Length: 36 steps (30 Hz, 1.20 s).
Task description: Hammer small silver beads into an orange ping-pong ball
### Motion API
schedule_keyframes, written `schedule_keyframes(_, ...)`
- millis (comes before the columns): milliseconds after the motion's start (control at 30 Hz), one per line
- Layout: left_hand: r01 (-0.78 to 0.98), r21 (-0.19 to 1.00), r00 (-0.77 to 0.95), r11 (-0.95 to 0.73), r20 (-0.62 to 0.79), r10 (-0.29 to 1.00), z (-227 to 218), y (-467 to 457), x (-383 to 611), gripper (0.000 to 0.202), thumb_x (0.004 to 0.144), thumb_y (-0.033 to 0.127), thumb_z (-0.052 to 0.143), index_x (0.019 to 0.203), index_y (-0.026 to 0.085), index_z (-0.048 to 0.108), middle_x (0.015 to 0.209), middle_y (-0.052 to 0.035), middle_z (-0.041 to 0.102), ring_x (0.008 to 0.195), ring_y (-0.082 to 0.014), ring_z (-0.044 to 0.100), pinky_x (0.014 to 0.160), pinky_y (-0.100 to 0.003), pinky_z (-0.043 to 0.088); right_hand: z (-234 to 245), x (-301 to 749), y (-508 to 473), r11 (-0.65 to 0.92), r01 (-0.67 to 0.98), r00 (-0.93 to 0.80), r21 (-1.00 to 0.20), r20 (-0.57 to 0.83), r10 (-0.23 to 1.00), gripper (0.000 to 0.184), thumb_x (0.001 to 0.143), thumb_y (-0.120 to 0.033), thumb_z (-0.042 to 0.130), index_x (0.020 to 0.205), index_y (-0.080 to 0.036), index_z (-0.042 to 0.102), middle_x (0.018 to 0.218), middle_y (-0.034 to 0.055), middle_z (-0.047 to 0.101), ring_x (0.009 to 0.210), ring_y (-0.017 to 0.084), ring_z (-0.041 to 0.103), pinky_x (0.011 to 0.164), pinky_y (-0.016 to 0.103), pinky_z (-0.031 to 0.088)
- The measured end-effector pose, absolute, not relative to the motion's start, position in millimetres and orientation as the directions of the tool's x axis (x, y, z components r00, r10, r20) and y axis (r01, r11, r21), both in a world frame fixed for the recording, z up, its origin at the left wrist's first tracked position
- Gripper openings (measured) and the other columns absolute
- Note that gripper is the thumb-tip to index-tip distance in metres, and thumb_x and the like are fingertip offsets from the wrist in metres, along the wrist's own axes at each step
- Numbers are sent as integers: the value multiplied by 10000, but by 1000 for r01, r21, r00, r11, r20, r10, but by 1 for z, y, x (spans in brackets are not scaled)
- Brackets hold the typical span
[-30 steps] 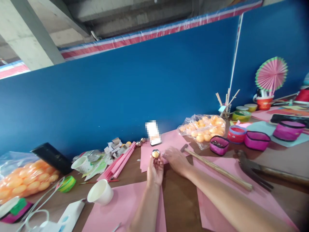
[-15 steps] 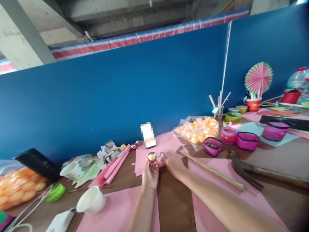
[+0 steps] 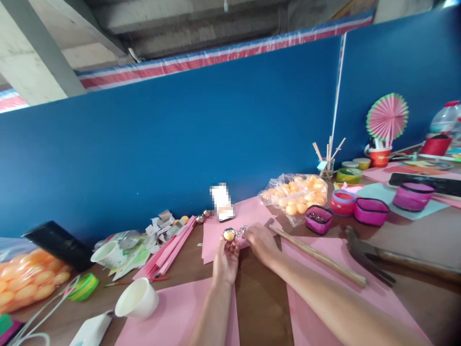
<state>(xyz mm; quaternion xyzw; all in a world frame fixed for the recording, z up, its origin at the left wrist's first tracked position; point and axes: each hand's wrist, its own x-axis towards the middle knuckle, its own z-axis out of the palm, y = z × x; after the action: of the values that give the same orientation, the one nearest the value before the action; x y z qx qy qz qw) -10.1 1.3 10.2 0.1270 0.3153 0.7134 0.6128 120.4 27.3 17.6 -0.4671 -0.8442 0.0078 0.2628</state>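
While left hand (image 3: 226,259) pinches ball (image 3: 229,235), right hand (image 3: 260,241) rests just beside.

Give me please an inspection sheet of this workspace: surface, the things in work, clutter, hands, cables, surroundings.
Surface: brown table, largely covered by pink paper sheets.
Job's things: small orange ball with silvery rim; silvery pieces beside it on a pink sheet.
Clutter: wooden-handled hammer, claw hammer, bag of orange balls, white cups, magenta containers, green tape roll.
Hands: left hand holds the small orange ball in its fingertips; right hand rests at the silvery pieces, grip unclear.
Cables: white cord, lower left.
Surroundings: blue partition, concrete beams above, paper fan.
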Motion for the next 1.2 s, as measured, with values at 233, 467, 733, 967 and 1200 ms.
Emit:
schedule_keyframes(233, -785, 618, -208, -29, -219, 953, 13, 1, -7, 165, 789, 208, 506, 854, 93, 605, 823, -99, 651, 642, -104, 608, 565, -185, 516, 21, 123, 27, 579, 779, -437, -243, 452, 778, 219, 837, -180, 419, 904, -200, 627, 904, 57, 595, 873, 172, 445, 721, 265, 341)
schedule_keyframes(467, -784, 620, -208, -30, -217, 954, 13, 0, -8, 129, 776, 189, 521, 816, 94, 600, 800, -88, 648, 642, -104, 607, 575, -187, 518, 18, 121, 28, 553, 776, -382, -302, 473, 794, 189, 829, -218, 439, 864, -202, 624, 871, 42, 605, 838, 165, 472, 659, 241, 354)
schedule_keyframes(733, -786, 617, -201, -16, -230, 952, 15, 0, -7, 147, 782, 201, 515, 809, 85, 601, 786, -93, 644, 624, -103, 604, 569, -191, 517, 10, 120, 28, 567, 751, -355, -339, 517, 779, 208, 837, -204, 401, 835, -207, 609, 805, 32, 612, 770, 151, 515, 657, 228, 358)
schedule_keyframes(967, -776, 630, -205, -24, -216, 954, 14, 0, -7, 136, 775, 189, 522, 816, 89, 604, 790, -87, 644, 632, -105, 603, 565, -193, 517, 9, 120, 28, 620, 695, -358, -364, 573, 737, 222, 828, -141, 387, 821, -188, 604, 817, 38, 616, 784, 143, 536, 718, 235, 392)
schedule_keyframes(1200, -776, 631, -202, -22, -215, 956, 15, -1, -7, 137, 778, 189, 517, 812, 88, 603, 777, -83, 643, 624, -100, 599, 559, -184, 513, 7, 120, 30, 636, 660, -351, -399, 585, 731, 252, 812, -116, 395, 926, -193, 606, 891, 51, 626, 854, 157, 543, 753, 250, 407)
